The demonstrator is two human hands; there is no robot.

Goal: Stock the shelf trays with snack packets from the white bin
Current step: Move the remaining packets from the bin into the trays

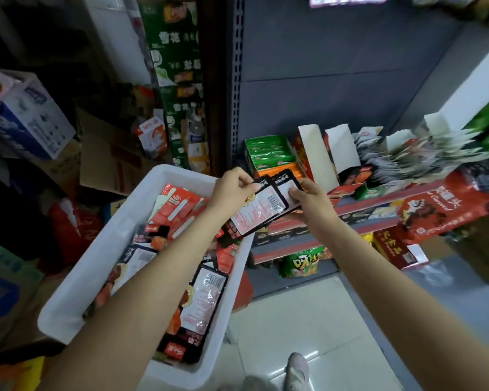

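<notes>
**White bin still well filled, shelf trays partly stocked**

White plastic, the bin (77, 277) sits at lower left of the frame with plenty of snack packets (206, 294) heaped inside, so by my reckoning most of the stocking is still to do. At centre right, the shelf trays (268, 153) already hold green and orange packs, and the cartons beside them look crammed.

Between bin and shelf, both hands share a small fan of black-edged packets (261, 207). Left hand (232, 190) pinches the top edge, fingers curled tight. Right hand (311, 198) grips the right side, fingers (294, 193) bent over the label.
</notes>
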